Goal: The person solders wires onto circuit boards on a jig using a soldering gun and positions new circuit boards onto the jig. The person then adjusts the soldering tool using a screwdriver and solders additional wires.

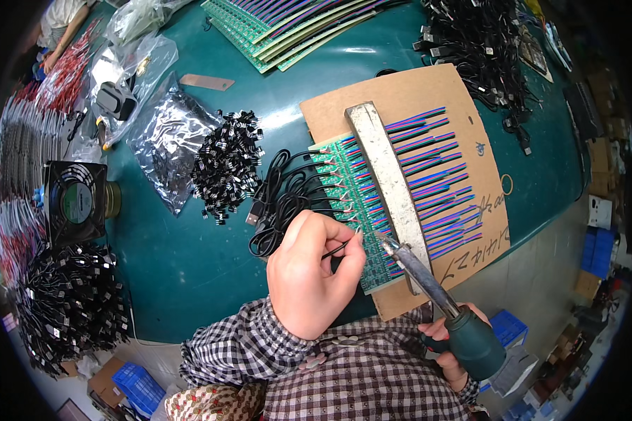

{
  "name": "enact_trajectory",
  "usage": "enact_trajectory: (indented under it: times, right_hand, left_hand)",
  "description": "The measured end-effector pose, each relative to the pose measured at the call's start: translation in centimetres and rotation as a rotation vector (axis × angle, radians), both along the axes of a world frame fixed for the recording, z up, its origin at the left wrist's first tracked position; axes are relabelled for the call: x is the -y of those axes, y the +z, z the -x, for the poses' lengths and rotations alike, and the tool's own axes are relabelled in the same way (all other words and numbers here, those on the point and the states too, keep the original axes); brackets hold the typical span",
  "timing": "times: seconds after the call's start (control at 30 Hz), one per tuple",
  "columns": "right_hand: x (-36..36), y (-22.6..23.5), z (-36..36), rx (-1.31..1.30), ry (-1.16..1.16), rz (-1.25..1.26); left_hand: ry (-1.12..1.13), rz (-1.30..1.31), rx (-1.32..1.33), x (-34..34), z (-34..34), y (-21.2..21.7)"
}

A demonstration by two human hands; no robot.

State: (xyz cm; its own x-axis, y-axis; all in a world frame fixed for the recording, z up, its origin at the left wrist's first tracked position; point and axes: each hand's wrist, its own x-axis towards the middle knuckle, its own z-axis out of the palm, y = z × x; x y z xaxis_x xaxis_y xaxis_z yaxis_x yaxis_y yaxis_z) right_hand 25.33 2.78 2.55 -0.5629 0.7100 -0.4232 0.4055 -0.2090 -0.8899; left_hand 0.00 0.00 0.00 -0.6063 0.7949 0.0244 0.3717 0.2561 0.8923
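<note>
My left hand (309, 274) pinches a thin black cable (338, 249) by its end, at the left edge of a green circuit board panel (372, 263). My right hand (456, 351) is wrapped around the green handle of a soldering iron (435, 288). The iron's tip points at the board, just right of my left fingertips. Across the panel lies a worn metal bar (386, 175). Rows of red, blue, green and black wires (435, 182) stick out to its right. Several black cables (284, 179) run from the panel's left side into a coiled bundle.
Brown cardboard (330, 112) lies beneath the panel. Left of it are a heap of small black connectors (225, 161), a silvery bag (168, 133) and a black fan (76, 203). More wired boards (260, 35) are stacked at the back; black cables (477, 56) pile up at the far right.
</note>
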Motion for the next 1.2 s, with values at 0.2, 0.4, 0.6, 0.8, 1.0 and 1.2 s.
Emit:
enact_trajectory:
  times: [0.2,0.4,0.6,0.8,1.0,1.2]
  right_hand:
    - [-0.2,0.2,0.2,0.004,-0.006,-0.179]
    - [-0.3,-0.1,0.0,0.095,0.135,-0.361]
    - [0.1,-1.2,-0.8,0.031,0.115,-0.270]
    - [0.3,-1.5,-1.1,-0.045,0.017,-0.159]
    - [0.5,-1.2,-0.7,-0.096,-0.042,-0.087]
    - [0.3,-1.9,-1.6,-0.062,0.093,-0.180]
  left_hand:
    - [0.004,0.001,0.021,0.0,-0.1,0.2]
    - [-0.014,0.057,0.069,0.1,0.3,0.5]
    - [0.002,0.048,0.077,0.1,0.1,0.3]
    - [0.011,0.019,0.083,0.1,-0.1,0.0]
    - [0.019,-0.020,-0.028,0.1,-0.5,-0.3]
    - [0.017,-0.040,-0.045,0.1,-0.5,-0.4]
